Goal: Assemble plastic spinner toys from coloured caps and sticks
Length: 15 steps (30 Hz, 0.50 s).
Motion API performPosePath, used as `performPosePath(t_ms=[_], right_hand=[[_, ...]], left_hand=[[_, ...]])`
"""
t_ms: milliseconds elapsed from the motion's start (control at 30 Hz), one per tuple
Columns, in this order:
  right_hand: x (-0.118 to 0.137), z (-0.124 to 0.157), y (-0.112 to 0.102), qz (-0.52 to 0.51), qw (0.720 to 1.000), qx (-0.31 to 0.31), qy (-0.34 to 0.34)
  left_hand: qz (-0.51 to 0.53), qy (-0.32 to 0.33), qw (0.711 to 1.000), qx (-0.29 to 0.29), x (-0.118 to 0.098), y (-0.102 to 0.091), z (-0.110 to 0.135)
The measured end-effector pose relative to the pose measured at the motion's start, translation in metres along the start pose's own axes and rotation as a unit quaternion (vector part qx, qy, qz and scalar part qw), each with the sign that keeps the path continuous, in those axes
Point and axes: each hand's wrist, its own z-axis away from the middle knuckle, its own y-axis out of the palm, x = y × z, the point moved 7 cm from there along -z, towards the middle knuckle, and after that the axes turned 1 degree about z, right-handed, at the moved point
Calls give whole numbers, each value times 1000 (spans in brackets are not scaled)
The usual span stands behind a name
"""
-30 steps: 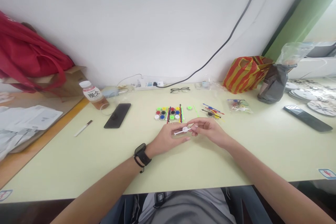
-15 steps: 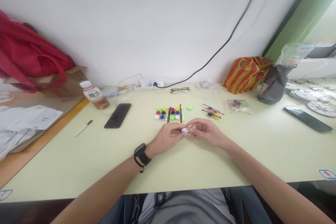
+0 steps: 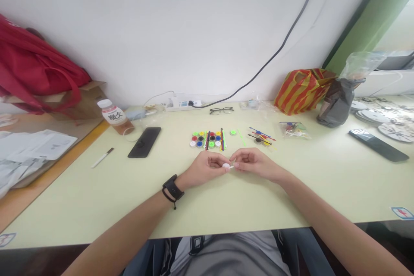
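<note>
My left hand (image 3: 207,166) pinches a small white round disc (image 3: 226,165) between thumb and fingers. Facing it, my right hand (image 3: 254,164) is closed on a thin white stick (image 3: 231,167) whose visible end meets the disc. Whether the two are joined I cannot tell. Just beyond my hands lie rows of small coloured discs (image 3: 200,139), with bundles of coloured plastic arrows (image 3: 222,139) between and beside them. A lone green disc (image 3: 233,132) and a green arrow (image 3: 241,137) lie to their right. Farther right is a loose pile of arrows (image 3: 261,135) with a few discs.
A clear bag of parts (image 3: 294,130) lies right of the pile. Eyeglasses (image 3: 221,111) and a power strip (image 3: 177,104) are at the wall. A phone (image 3: 144,142), a bottle (image 3: 114,116) and a white pen-like stick (image 3: 102,158) lie left. Another phone (image 3: 378,145) lies right.
My hands have shifted slightly toward me, still holding the white pieces. The disc now shows more of its face, and the right fingers are a little farther from the left.
</note>
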Motion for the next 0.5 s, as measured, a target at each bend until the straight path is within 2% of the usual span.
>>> performPosePath(t_ms=[133,267,500], right_hand=[[2,1,2,-15,1000,11,4],[1,0,-1,-11,1000,0,0],[-3,-3,-11,2,999,-41,-4]], left_hand=[[8,-7,1000,-12,0,-1,1],[14,14,999,-34,1,-2,1],[8,37,999,-3,-6,3,1]])
